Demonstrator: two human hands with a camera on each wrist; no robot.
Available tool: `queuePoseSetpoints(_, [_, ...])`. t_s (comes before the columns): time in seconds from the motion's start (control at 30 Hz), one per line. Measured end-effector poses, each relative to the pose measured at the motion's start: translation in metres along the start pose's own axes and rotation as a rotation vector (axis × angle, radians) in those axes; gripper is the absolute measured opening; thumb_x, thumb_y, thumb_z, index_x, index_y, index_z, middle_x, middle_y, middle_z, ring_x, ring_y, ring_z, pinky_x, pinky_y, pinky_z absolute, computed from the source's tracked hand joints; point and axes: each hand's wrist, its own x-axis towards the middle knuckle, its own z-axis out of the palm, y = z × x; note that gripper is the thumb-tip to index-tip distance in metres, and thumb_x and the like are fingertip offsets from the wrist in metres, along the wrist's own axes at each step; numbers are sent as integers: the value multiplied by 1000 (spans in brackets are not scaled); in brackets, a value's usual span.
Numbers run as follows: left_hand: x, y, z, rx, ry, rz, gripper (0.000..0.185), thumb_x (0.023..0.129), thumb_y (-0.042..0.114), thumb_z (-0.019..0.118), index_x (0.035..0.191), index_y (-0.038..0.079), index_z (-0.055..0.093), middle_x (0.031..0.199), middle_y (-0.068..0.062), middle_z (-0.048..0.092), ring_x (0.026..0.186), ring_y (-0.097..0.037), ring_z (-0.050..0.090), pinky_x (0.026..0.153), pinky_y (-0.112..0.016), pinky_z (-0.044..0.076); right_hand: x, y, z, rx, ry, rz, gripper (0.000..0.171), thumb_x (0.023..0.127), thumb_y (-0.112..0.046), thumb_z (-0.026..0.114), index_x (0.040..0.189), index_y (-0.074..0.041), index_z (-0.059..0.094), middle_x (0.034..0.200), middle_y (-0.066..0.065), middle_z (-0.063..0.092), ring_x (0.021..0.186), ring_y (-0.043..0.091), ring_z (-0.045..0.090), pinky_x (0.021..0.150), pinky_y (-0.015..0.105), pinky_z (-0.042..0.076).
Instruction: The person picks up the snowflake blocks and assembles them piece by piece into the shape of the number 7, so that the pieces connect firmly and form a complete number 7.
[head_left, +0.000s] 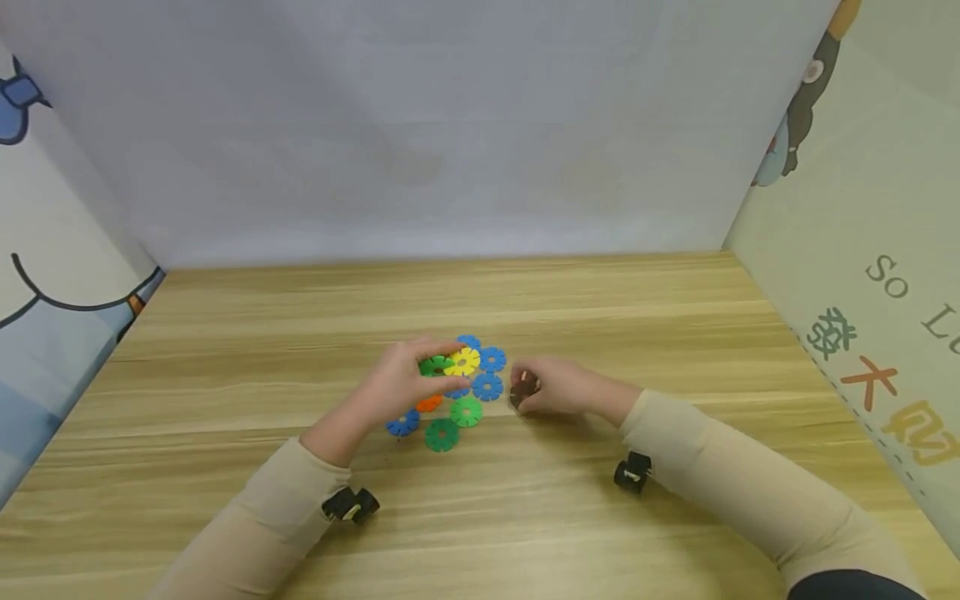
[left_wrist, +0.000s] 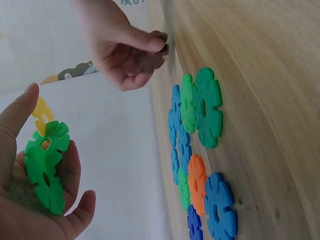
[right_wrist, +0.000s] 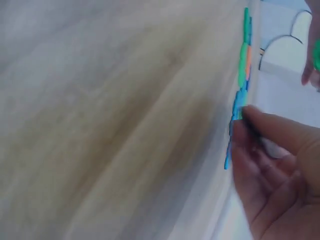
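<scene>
My left hand (head_left: 393,382) holds linked green snowflake discs (left_wrist: 49,197), with a yellow snowflake disc (left_wrist: 43,109) fixed at one end near the thumb. In the left wrist view these pieces are raised off the table. To the right, my right hand (head_left: 566,386) pinches a dark brown snowflake disc (left_wrist: 146,61) between thumb and fingers, low over the tabletop. Part of the brown disc is hidden by the fingers. Loose discs lie flat between and below the hands: a dark green disc (head_left: 442,435), a light green disc (head_left: 466,412) and a blue disc (head_left: 488,387).
More loose discs lie partly under the left hand, among them an orange disc (head_left: 429,404) and a blue disc (head_left: 402,423). The wood-grain table (head_left: 480,533) meets a pale back panel (head_left: 450,150). Printed panels stand at both sides.
</scene>
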Motion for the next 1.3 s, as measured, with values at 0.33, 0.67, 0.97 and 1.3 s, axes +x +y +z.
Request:
queuePoseSetpoints(0.33, [1, 3, 3, 11, -11, 25, 55, 81, 38, 72, 126, 10, 59, 125, -8, 58, 115, -25, 53, 94, -42, 43, -5, -8, -15, 588, 130, 1, 28, 94, -6, 53, 117, 10, 55, 106, 20, 62, 96, 27, 63, 84, 44, 49])
queuePoseSetpoints(0.67, [4, 6, 6, 19, -26, 42, 53, 82, 35, 72, 127, 11, 59, 123, -8, 59, 53, -8, 44, 80, -34, 46, -8, -22, -13, 558, 252, -25, 19, 89, -7, 62, 104, 4, 64, 98, 14, 66, 90, 34, 64, 78, 52, 49])
queuePoseSetpoints(0.97, [4, 5, 7, 25, -25, 73, 51, 81, 32, 73, 124, 8, 61, 122, -8, 60, 46, -5, 44, 73, -31, 49, -8, -30, -7, 474, 300, -117, 15, 86, -4, 66, 98, 4, 68, 94, 12, 68, 86, 20, 66, 75, 29, 53])
queuePoseSetpoints(1.3, [5, 5, 7, 51, -22, 79, 52, 79, 31, 75, 122, 6, 62, 119, -10, 61, 34, -5, 26, 67, -28, 46, -8, -33, -4, 437, 323, -110, 13, 86, -3, 66, 96, 4, 68, 91, 13, 68, 82, 20, 67, 70, 30, 54])
